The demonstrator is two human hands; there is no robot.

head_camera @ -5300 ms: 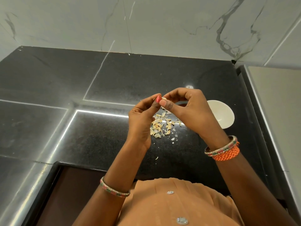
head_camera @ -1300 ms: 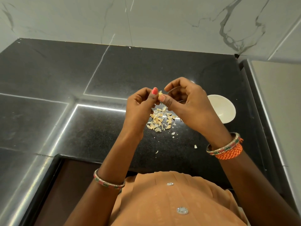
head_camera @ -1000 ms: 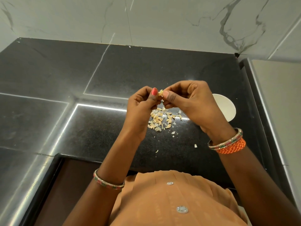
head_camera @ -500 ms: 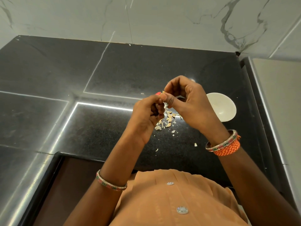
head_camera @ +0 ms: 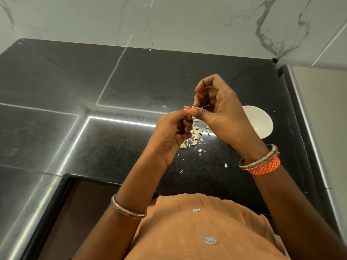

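Above the black stone desk, the left hand and right hand pinch one small pale clove over the heap of papery peelings, so scraps likely drop there; beyond, a round white bowl stands.

Bright, even light falls from overhead. The polished black bench mirrors it as hard white glare lines along its grooves and front edge. Shadows are faint. Focus is sharp in the middle, and the wide lens bows straight edges near the corners.
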